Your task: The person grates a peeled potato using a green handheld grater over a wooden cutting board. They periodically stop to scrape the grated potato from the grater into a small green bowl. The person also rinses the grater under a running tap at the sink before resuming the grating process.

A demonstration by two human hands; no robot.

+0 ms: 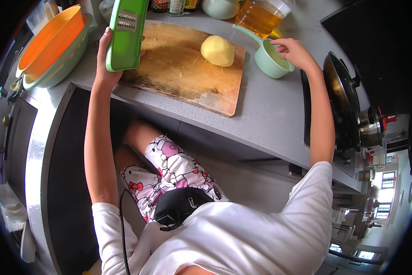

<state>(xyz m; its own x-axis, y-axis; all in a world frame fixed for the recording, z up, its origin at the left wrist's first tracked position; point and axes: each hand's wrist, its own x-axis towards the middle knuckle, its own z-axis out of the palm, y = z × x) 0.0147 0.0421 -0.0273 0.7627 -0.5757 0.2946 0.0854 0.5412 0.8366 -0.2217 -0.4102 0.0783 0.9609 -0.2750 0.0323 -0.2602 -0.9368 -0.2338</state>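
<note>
My left hand grips a green plastic grater with a metal shredding insert, raised above the left side of a wooden cutting board. A peeled potato rests by itself near the board's right end. To the right of the board, a pale green plastic dipper stands on the counter, its handle pointing to the far left. My right hand hovers over the dipper's mouth with bent fingers apart. Nothing shows in those fingers, and they partly hide the dipper's inside.
An orange basket sits in a pale green basin on the left. Behind the board stand seasoning bottles, a light green jar and a bottle of yellow oil. A lidded pan and a metal pot occupy the right.
</note>
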